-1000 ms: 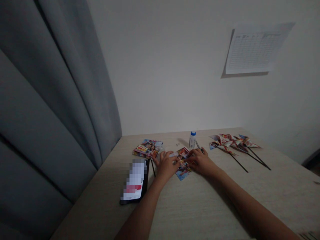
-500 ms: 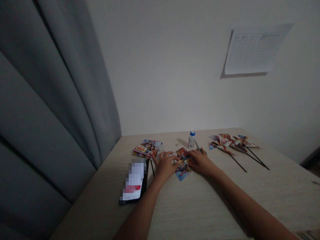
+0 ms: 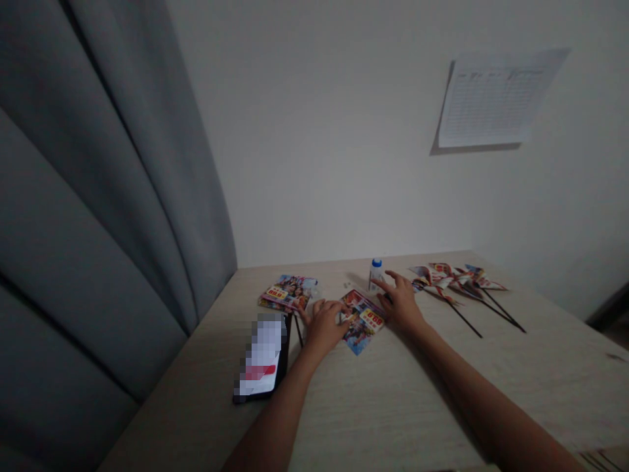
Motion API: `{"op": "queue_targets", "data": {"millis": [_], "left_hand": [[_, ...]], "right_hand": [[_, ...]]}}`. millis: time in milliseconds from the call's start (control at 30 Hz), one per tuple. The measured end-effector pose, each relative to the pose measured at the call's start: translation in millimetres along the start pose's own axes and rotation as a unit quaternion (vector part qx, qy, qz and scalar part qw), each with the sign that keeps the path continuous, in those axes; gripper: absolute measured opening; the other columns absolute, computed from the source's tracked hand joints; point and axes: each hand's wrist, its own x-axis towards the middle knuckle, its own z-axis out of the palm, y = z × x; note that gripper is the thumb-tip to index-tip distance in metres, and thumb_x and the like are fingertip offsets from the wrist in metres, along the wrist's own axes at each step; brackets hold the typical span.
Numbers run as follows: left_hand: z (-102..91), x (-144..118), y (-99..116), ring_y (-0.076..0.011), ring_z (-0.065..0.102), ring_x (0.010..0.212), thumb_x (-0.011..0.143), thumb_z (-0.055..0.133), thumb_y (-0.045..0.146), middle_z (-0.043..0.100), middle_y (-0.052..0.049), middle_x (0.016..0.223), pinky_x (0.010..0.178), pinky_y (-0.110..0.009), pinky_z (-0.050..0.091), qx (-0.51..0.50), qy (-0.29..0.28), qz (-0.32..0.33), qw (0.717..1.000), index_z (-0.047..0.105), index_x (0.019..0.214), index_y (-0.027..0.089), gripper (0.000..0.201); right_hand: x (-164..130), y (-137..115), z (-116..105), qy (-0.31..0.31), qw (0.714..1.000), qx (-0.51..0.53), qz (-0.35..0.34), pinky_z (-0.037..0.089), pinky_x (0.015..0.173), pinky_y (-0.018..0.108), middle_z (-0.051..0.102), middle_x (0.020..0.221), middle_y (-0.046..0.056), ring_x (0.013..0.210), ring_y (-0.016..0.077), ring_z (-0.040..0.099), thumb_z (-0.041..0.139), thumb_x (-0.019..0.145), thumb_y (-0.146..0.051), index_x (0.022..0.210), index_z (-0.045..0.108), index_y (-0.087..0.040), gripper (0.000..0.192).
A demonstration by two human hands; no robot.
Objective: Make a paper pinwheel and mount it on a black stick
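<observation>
Left hand (image 3: 322,326) flat, fingers spread, pinning printed paper square (image 3: 362,319) to table (image 3: 393,393); right hand (image 3: 401,300) empty, fingers spread, reaching toward glue bottle (image 3: 375,273) just beyond paper. Gluing step likely; bottle needs upright grip

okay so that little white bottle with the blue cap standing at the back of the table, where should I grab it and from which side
Grip the small white bottle with the blue cap around its white body, below the cap. It stands upright, so come from the front right, where the right hand hovers open just beside it. A grip on the cap would probably be less steady.
</observation>
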Motion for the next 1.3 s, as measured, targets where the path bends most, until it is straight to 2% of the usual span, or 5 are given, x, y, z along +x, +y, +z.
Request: {"op": "queue_targets", "data": {"millis": [300,667,933,1167,1300], "left_hand": [[-2.1,1,2,-0.0313,0.043,0.140,0.084,0.074,0.037,0.071,0.004,0.130,0.117,-0.073,-0.011,-0.004,-0.002,-0.007,1.000,0.078,0.093,0.037,0.011],[-7.2,0,-1,-0.0341,0.043,0.139,0.088,0.069,0.046,0.070,0.005,0.133,0.118,-0.075,0.003,0.018,-0.011,-0.015,1.000,0.081,0.094,0.043,0.013],[-9.4,0,-4,-0.0353,0.039,0.142,0.087,0.069,0.047,0.066,0.005,0.139,0.117,-0.077,-0.002,0.033,-0.029,-0.017,0.999,0.080,0.099,0.047,0.016],[-11.8,-1,-5,-0.0365,0.039,0.142,0.086,0.070,0.048,0.065,0.004,0.141,0.116,-0.078,0.001,0.033,-0.039,-0.013,0.999,0.079,0.103,0.048,0.019],[-9.8,-1,-5,-0.0366,0.039,0.142,0.086,0.071,0.048,0.065,0.005,0.140,0.116,-0.079,-0.001,0.027,-0.037,-0.012,0.999,0.079,0.102,0.048,0.018]], "right_hand": [[4,5,16,-0.061,0.998,-0.026,-0.010,0.030,0.112,0.059,0.047,0.151,0.013,0.137,0.0340,0.037,0.048,0.095,-0.019,0.151,0.050,-0.035,0.059],[0,14,12,0.035,0.998,-0.039,-0.044,0.035,0.105,0.052,0.062,0.129,0.009,0.124,0.0323,0.045,0.053,0.080,0.000,0.143,0.058,-0.038,0.074],[-1,8,3,0.045,0.997,0.022,-0.053,0.037,0.104,0.051,0.067,0.106,0.008,0.114,0.0303,0.050,0.049,0.081,-0.002,0.139,0.063,-0.033,0.068],[-5,-2,-5,0.043,0.996,0.063,-0.036,0.034,0.108,0.055,0.070,0.112,0.009,0.113,0.0315,0.052,0.055,0.088,-0.014,0.144,0.058,-0.029,0.058],[-7,-8,-3,0.069,0.994,0.082,-0.029,0.025,0.116,0.060,0.070,0.115,0.009,0.118,0.0318,0.053,0.060,0.094,-0.033,0.132,0.066,-0.028,0.039]]}}
